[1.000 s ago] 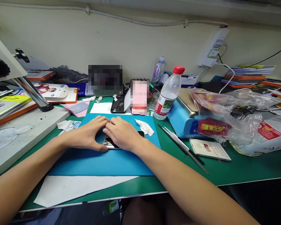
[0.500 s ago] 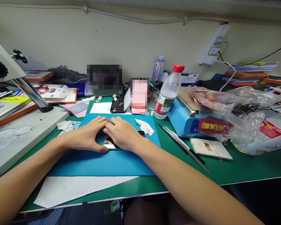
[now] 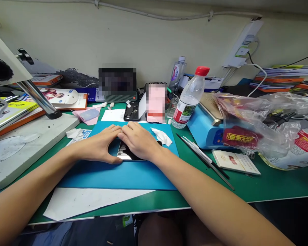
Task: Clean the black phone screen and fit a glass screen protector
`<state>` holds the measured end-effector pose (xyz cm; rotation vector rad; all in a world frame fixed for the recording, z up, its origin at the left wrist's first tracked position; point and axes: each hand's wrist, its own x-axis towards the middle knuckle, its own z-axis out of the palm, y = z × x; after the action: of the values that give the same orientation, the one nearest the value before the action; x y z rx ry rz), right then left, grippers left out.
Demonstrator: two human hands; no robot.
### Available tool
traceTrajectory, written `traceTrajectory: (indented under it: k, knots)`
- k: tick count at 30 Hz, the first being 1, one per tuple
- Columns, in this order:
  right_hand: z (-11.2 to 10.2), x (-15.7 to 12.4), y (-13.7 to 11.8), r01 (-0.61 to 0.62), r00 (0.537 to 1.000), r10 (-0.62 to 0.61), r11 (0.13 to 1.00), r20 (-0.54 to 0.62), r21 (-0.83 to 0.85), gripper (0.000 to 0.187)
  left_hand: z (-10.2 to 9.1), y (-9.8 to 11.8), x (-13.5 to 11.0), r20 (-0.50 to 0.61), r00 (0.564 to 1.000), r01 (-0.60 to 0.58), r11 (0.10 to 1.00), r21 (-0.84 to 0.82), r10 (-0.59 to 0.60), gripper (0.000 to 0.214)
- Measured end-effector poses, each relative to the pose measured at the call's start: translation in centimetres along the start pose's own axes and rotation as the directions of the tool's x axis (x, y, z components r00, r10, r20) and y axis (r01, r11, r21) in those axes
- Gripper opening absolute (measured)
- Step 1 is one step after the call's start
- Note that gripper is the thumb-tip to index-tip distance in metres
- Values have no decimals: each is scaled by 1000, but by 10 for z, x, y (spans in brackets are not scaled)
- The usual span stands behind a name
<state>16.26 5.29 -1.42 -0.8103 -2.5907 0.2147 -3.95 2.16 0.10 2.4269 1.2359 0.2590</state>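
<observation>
A black phone lies flat on a blue mat in the middle of the green bench. My left hand, with a ring on one finger, frames the phone's left end, thumb at its near corner and fingers curled over its far edge. My right hand lies on top of the phone and covers most of it, fingers together and pressed down toward the left hand's fingertips. A crumpled white wipe lies on the mat just right of my right hand.
A water bottle with a red cap stands behind the mat. Tweezers, a small card box, a blue machine and a plastic bag fill the right. A microscope base sits left. White paper lies near the front edge.
Both hands stay on the phone in nearly the same pose. The view has shifted slightly, so everything sits a little further right in the picture.
</observation>
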Motion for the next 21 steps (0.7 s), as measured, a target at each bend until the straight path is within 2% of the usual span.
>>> traceTrajectory:
  k: [11,21]
  knots:
    - [-1,0,5,-1,1000,0,994,4,113,38,-3,-4,1,9,1000,-12,999,-38,13,55]
    - [1,1,5,-1,999,-3,996,43,94,37,-3,-3,0,26,1000,-16,999,-43,17,56]
